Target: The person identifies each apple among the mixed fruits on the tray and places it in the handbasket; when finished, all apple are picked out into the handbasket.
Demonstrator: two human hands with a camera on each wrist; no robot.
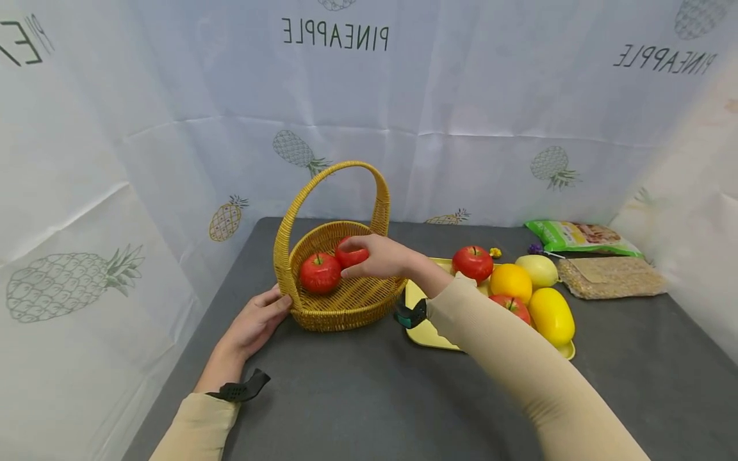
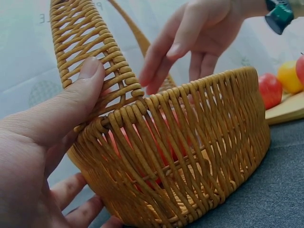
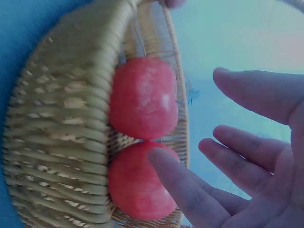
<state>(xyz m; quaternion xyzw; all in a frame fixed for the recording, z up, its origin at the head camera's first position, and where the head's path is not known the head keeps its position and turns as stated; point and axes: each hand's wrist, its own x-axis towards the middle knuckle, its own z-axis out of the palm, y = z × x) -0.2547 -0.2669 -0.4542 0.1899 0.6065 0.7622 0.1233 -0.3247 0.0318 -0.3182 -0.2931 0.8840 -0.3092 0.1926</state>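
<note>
A woven wicker basket (image 1: 340,320) with a tall arched handle stands on the dark table. Two red apples lie inside it, one apple (image 1: 320,274) on the left and a second apple (image 1: 349,255) beside it, partly hidden by the right hand. My left hand (image 1: 262,317) grips the basket's left side; in the left wrist view its thumb (image 2: 88,71) presses on the handle's base, with the other fingers along the outer wall. Over the basket, my right hand (image 1: 377,256) has its fingers spread, and one fingertip (image 3: 159,156) overlaps an apple (image 3: 140,185) in the right wrist view.
Right of the basket, a yellow tray (image 1: 429,336) bears red apples (image 1: 473,262), an orange (image 1: 510,282), a pale lemon-like fruit (image 1: 537,270) and a yellow oblong fruit (image 1: 551,315). Behind them lie a green packet (image 1: 582,237) and a bag of grains (image 1: 611,277). A pineapple-print curtain (image 1: 346,96) hangs behind.
</note>
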